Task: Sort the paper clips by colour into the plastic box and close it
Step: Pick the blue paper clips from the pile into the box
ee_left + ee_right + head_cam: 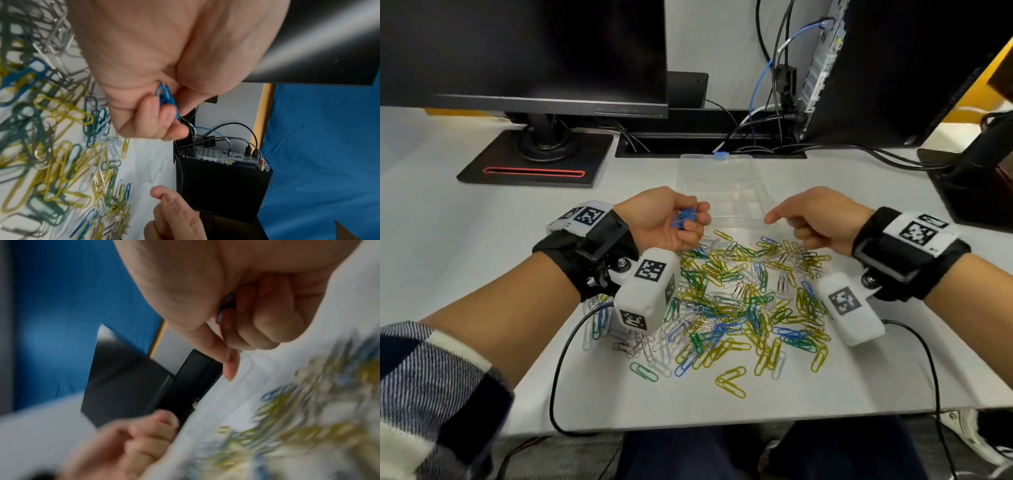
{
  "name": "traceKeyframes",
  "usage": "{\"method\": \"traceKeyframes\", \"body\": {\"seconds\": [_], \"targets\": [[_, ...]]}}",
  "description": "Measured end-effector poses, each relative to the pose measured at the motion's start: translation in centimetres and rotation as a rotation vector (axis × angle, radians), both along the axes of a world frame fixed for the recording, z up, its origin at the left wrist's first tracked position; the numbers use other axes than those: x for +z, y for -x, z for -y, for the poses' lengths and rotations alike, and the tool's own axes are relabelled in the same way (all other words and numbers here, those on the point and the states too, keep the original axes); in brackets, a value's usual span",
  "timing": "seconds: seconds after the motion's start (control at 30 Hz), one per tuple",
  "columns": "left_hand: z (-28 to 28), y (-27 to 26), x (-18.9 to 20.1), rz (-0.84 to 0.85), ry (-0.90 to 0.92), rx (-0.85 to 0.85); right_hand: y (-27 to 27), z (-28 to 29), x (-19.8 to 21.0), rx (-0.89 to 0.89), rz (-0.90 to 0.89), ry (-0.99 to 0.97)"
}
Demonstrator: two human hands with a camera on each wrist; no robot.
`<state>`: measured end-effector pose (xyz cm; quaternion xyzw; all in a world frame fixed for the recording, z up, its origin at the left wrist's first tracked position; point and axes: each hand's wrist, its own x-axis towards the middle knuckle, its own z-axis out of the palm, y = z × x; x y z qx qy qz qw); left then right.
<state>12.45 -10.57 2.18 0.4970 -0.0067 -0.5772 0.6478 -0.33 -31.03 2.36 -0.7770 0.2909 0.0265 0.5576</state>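
Note:
A loose pile of paper clips (739, 301) in yellow, green, blue, white and silver covers the white desk between my wrists. Behind it lies the clear plastic box (722, 185) with a blue latch (719, 156); I see no clips inside. My left hand (691, 219) is raised palm-up at the box's near-left corner and grips a small bunch of blue clips (167, 99). My right hand (787, 222) hovers at the box's near-right corner, fingers curled and index finger pointing left. In the blurred right wrist view a blue clip (225, 308) sits tucked between its thumb and curled fingers.
A monitor on a black stand (534, 157) occupies the back left. A black computer tower (876, 68) with many cables stands at the back right, and another black stand (976, 178) at the far right. Black wrist-camera cables (558, 377) trail over the desk's front edge.

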Motion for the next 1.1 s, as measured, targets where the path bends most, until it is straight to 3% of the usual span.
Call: {"method": "traceKeyframes", "body": {"seconds": [0.1, 0.2, 0.4, 0.67, 0.77, 0.87, 0.93, 1.0, 1.1], "targets": [[0.1, -0.1, -0.1, 0.012, -0.014, 0.003, -0.3, -0.4, 0.2, 0.222, -0.038, 0.590], [0.1, 0.0, -0.2, 0.034, -0.032, 0.040, -0.8, -0.8, -0.1, 0.253, -0.090, 0.823], [-0.1, 0.0, 0.0, 0.156, -0.050, 0.074, -1.3, -1.4, -0.8, 0.260, -0.154, 0.927], [-0.6, -0.8, 0.0, 0.251, -0.093, 0.054, -1.1, -0.8, -0.4, 0.315, -0.170, 0.870], [-0.6, -0.9, 0.4, 0.475, -0.209, 0.031, -0.4, 0.0, 0.0, 0.167, -0.050, 0.604], [-0.6, -0.5, 1.1, 0.956, -0.452, -0.084, 0.9, 0.7, 0.0, -0.032, 0.056, -0.193], [-0.9, -0.3, 1.4, 1.295, -0.536, -0.218, 1.7, 1.0, 0.1, -0.048, 0.060, -0.661], [-1.2, -0.2, 1.6, 1.492, -0.515, -0.338, 2.4, 1.0, 0.2, -0.052, 0.100, -0.873], [-1.0, 0.3, 1.6, 1.618, -0.526, -0.490, 3.1, 1.2, -0.3, -0.050, 0.157, -1.004]]}}
